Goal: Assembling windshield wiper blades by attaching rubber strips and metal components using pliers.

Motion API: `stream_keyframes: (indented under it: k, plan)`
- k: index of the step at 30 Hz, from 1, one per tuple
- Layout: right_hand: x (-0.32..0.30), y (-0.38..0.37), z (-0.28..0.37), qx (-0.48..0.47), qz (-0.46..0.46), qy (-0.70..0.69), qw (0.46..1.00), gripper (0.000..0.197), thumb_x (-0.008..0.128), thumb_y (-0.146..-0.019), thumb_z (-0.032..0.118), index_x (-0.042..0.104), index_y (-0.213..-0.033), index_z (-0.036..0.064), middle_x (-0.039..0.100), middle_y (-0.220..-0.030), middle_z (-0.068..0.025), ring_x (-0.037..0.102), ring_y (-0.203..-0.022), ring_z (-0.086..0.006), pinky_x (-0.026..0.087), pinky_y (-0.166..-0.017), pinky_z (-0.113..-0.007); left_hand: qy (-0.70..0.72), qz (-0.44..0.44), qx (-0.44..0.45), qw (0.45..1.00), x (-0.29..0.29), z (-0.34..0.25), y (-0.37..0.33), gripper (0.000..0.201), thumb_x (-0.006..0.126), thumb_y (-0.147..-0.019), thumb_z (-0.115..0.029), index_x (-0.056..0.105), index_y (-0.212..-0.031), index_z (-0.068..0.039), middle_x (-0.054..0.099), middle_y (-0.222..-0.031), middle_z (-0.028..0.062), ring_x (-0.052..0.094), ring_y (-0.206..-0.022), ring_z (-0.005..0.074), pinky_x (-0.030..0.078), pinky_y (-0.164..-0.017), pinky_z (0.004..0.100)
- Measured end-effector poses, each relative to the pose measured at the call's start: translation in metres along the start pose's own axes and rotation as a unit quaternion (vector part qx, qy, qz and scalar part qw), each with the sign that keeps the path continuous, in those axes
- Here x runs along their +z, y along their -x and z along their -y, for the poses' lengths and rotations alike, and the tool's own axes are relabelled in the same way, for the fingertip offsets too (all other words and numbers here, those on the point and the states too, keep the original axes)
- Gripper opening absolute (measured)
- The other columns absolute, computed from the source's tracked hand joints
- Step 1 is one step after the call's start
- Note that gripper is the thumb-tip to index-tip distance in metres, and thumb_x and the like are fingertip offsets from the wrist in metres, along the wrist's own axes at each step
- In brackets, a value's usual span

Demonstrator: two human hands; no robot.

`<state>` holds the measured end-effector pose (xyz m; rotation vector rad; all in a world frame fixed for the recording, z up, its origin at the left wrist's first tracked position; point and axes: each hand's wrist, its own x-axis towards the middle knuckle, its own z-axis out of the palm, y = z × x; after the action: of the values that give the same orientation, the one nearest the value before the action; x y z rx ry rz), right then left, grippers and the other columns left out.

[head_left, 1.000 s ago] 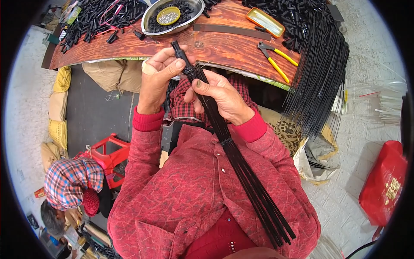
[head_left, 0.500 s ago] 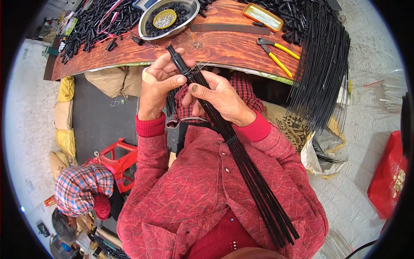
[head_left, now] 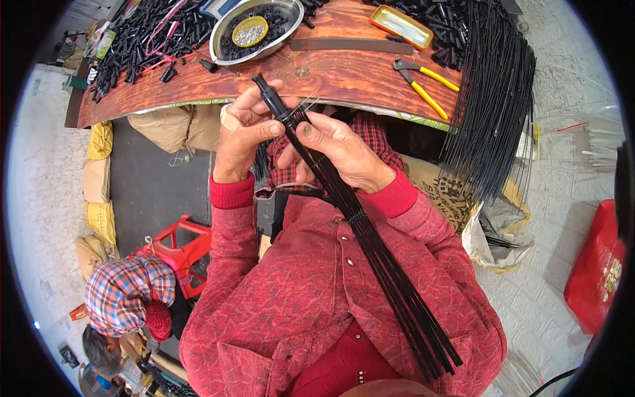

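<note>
A folded black umbrella frame (head_left: 377, 245) slants from above my chest up toward the table, its long thin ribs gathered in a bundle. At its upper end is a black ribbed plastic tube (head_left: 271, 99). My left hand (head_left: 246, 132) is closed around the tube's lower part, the thumb pressing at the joint with the ribs. Just below, my right hand (head_left: 344, 149) pinches the top of the ribs between thumb and fingers. Fine thin wire (head_left: 309, 99) sticks out between the hands; which finger holds it, I cannot make out.
On the wooden table (head_left: 211, 86) lie yellow-handled pliers (head_left: 423, 86), a metal bowl (head_left: 215, 46) of small black parts, a flat metal strip (head_left: 350, 45) and an orange-rimmed tin (head_left: 401, 26). Black ribs (head_left: 496, 106) hang over the right edge. Another person (head_left: 129, 291) is at lower left beside a red stool (head_left: 182, 251).
The umbrella frame's upper end has shifted slightly left and down, both hands moving with it. The grip looks much the same.
</note>
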<state>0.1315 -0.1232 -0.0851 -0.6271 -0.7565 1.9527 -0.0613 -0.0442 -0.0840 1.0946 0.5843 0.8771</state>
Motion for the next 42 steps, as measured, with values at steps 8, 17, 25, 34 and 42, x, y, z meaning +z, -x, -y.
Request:
stream_keyframes:
  k: [8, 17, 25, 34, 42]
  plan:
    - [-0.004, -0.004, 0.006, -0.003, -0.025, 0.026, 0.999, 0.04, 0.051, -0.103, 0.042, 0.054, -0.124, 0.0086, 0.071, -0.091, -0.0089, 0.065, -0.065, -0.0103, 0.052, -0.057, -0.023, -0.002, -0.051, -0.01, 0.999, 0.012, 0.003, -0.005, 0.067, 0.075, -0.078, 0.0, 0.049, -0.138, 0.005, 0.066, -0.116, 0.0118, 0.065, -0.103, 0.0192, 0.052, -0.093, 0.0327]
    - [-0.009, -0.018, -0.018, -0.003, -0.012, -0.069, 0.998, 0.038, 0.052, -0.104, 0.035, 0.052, -0.134, 0.0116, 0.072, -0.093, -0.0082, 0.066, -0.061, -0.0107, 0.055, -0.053, -0.022, 0.005, -0.108, 0.02, 0.994, 0.014, 0.009, 0.005, 0.055, 0.066, -0.079, 0.004, 0.051, -0.132, 0.006, 0.063, -0.117, 0.0121, 0.063, -0.107, 0.0223, 0.051, -0.095, 0.0352]
    - [-0.026, -0.013, -0.012, -0.056, -0.024, -0.039, 0.997, 0.035, 0.053, -0.103, 0.039, 0.056, -0.12, 0.0085, 0.072, -0.092, -0.0087, 0.066, -0.06, -0.0113, 0.054, -0.049, -0.022, 0.021, -0.023, 0.017, 0.999, 0.026, 0.012, -0.017, 0.051, 0.068, -0.086, -0.005, 0.049, -0.133, 0.005, 0.062, -0.124, 0.0177, 0.062, -0.108, 0.0213, 0.049, -0.094, 0.0331]
    - [-0.028, -0.01, -0.014, -0.058, -0.015, -0.057, 0.997, 0.032, 0.051, -0.104, 0.036, 0.055, -0.118, 0.0072, 0.072, -0.09, -0.0085, 0.066, -0.06, -0.0104, 0.054, -0.05, -0.022, 0.017, -0.03, 0.042, 0.999, 0.019, 0.026, -0.014, 0.048, 0.063, -0.099, -0.029, 0.051, -0.135, 0.0, 0.064, -0.119, 0.0092, 0.063, -0.1, 0.0162, 0.052, -0.086, 0.03]
    - [-0.026, -0.005, -0.01, -0.059, -0.025, -0.053, 0.997, 0.033, 0.052, -0.104, 0.037, 0.054, -0.119, 0.0083, 0.071, -0.094, -0.0101, 0.067, -0.063, -0.0116, 0.055, -0.051, -0.023, 0.075, -0.064, 0.173, 0.98, 0.005, -0.02, -0.003, 0.045, 0.056, -0.1, -0.03, 0.048, -0.135, -0.002, 0.057, -0.118, 0.0072, 0.053, -0.111, 0.0193, 0.042, -0.101, 0.0368]
